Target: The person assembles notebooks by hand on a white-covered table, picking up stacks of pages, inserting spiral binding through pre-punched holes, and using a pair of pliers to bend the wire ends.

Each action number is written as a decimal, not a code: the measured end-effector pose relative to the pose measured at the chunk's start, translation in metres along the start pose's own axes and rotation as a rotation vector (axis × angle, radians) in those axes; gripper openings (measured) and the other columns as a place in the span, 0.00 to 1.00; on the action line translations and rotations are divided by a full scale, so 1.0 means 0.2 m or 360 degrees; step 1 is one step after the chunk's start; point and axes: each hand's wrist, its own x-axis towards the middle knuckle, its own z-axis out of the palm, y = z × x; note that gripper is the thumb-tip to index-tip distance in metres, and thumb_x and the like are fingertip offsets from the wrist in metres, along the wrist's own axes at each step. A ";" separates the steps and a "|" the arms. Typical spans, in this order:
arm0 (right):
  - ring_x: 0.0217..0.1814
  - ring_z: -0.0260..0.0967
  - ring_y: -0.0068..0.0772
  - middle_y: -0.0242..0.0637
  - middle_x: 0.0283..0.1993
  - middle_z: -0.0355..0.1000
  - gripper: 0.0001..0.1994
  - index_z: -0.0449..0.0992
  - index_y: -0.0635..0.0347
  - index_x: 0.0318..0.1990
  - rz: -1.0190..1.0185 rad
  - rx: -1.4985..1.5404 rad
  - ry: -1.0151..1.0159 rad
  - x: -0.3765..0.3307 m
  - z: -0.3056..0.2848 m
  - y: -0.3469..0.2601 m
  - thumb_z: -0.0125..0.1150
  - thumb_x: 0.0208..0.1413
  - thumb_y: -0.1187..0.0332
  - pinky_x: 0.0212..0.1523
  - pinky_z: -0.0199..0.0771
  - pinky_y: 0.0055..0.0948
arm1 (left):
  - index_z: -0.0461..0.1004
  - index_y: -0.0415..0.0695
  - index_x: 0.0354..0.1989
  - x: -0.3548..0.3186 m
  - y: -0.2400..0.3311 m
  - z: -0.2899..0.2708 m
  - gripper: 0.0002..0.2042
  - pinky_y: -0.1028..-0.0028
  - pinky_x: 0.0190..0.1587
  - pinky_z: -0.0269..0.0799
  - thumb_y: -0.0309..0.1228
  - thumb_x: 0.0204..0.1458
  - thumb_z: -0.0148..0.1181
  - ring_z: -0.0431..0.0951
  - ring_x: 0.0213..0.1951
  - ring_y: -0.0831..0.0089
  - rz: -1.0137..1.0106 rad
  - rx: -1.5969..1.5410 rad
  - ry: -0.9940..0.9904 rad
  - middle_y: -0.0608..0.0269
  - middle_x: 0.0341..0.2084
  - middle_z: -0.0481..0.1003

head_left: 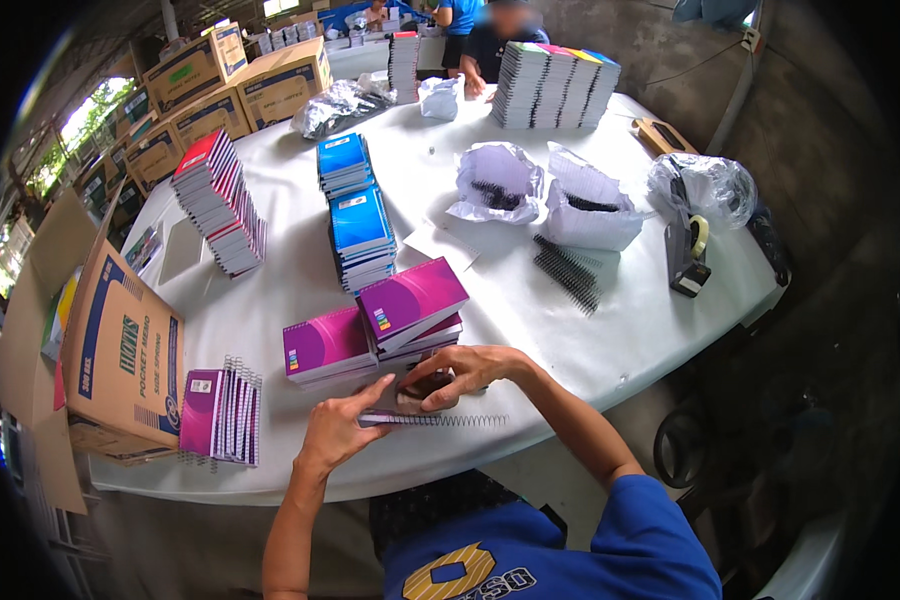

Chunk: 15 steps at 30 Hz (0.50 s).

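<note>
At the table's near edge my left hand [340, 425] grips a small notebook [378, 416], thumb on top and fingers at its near edge. A dark spiral wire [475, 421] runs along the notebook's near edge and sticks out past its right end. My right hand [460, 372] is closed over the notebook, its fingers curled round a small brownish thing I cannot make out. Just beyond lie two stacks of purple notebooks, a left stack [328, 345] and a taller right stack [415, 300]. Left of my hands stands a row of purple notebooks [220, 415] with wires poking out.
Blue notebooks [362, 222] and a leaning red stack [215, 200] stand farther off. Loose black spirals [568, 275] lie near two paper-lined holders, a left one [495, 180] and a right one [595, 205]. A tape dispenser [685, 255] is at right, a carton [125, 350] at left. A person [505, 40] sits opposite.
</note>
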 end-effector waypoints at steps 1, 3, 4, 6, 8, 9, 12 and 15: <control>0.45 0.72 0.31 0.43 0.49 0.76 0.29 0.72 0.57 0.62 0.0065 0.0031 0.0006 0.00 -0.01 -0.01 0.62 0.57 0.50 0.43 0.70 0.33 | 0.70 0.66 0.63 -0.01 -0.01 -0.01 0.34 0.63 0.38 0.78 0.50 0.43 0.72 0.83 0.33 0.58 -0.0067 -0.0021 -0.0091 0.56 0.33 0.82; 0.44 0.72 0.30 0.43 0.48 0.76 0.31 0.71 0.58 0.63 -0.0216 0.0299 0.0046 0.00 0.01 0.02 0.60 0.57 0.48 0.44 0.71 0.34 | 0.71 0.65 0.62 -0.01 -0.03 0.02 0.33 0.63 0.38 0.77 0.48 0.44 0.72 0.83 0.32 0.58 -0.0139 -0.0068 -0.0203 0.55 0.31 0.82; 0.45 0.72 0.31 0.42 0.49 0.76 0.31 0.71 0.58 0.63 -0.0006 0.0113 -0.0070 -0.01 -0.01 0.02 0.60 0.57 0.47 0.46 0.70 0.34 | 0.72 0.64 0.62 -0.01 -0.03 0.02 0.33 0.64 0.38 0.77 0.46 0.43 0.73 0.82 0.31 0.58 -0.0089 -0.0231 -0.0188 0.54 0.29 0.81; 0.49 0.71 0.34 0.42 0.50 0.75 0.32 0.71 0.58 0.64 0.0200 -0.0163 -0.0168 0.01 -0.03 0.06 0.58 0.57 0.46 0.51 0.69 0.35 | 0.72 0.63 0.61 -0.01 -0.03 0.01 0.32 0.65 0.37 0.77 0.44 0.43 0.74 0.82 0.30 0.57 -0.0036 -0.0373 -0.0188 0.53 0.28 0.81; 0.48 0.71 0.34 0.43 0.50 0.75 0.31 0.71 0.59 0.63 0.0052 0.0091 -0.0110 -0.01 -0.01 0.07 0.59 0.58 0.47 0.51 0.70 0.35 | 0.71 0.62 0.62 0.00 -0.02 0.00 0.33 0.66 0.37 0.76 0.40 0.43 0.74 0.82 0.29 0.57 -0.0134 -0.0322 -0.0219 0.52 0.28 0.81; 0.48 0.71 0.34 0.44 0.50 0.76 0.31 0.72 0.60 0.62 -0.0092 0.0337 -0.0060 -0.02 -0.01 0.07 0.59 0.58 0.48 0.50 0.70 0.35 | 0.71 0.62 0.62 0.00 -0.02 -0.01 0.33 0.66 0.37 0.76 0.40 0.43 0.74 0.82 0.29 0.57 -0.0134 -0.0325 -0.0218 0.52 0.28 0.81; 0.49 0.71 0.36 0.44 0.51 0.75 0.31 0.72 0.61 0.62 0.0041 -0.0043 -0.0164 0.03 -0.01 0.10 0.59 0.58 0.47 0.51 0.69 0.35 | 0.71 0.60 0.63 0.02 0.00 0.00 0.34 0.65 0.37 0.76 0.38 0.42 0.75 0.82 0.30 0.58 -0.0056 -0.0427 -0.0223 0.51 0.30 0.81; 0.50 0.70 0.37 0.42 0.53 0.74 0.31 0.72 0.60 0.62 0.0081 -0.0138 -0.0166 0.00 -0.03 0.04 0.59 0.58 0.47 0.53 0.68 0.35 | 0.70 0.58 0.63 0.00 -0.01 0.02 0.35 0.66 0.39 0.77 0.36 0.42 0.75 0.83 0.33 0.58 -0.0061 -0.0369 -0.0188 0.51 0.33 0.81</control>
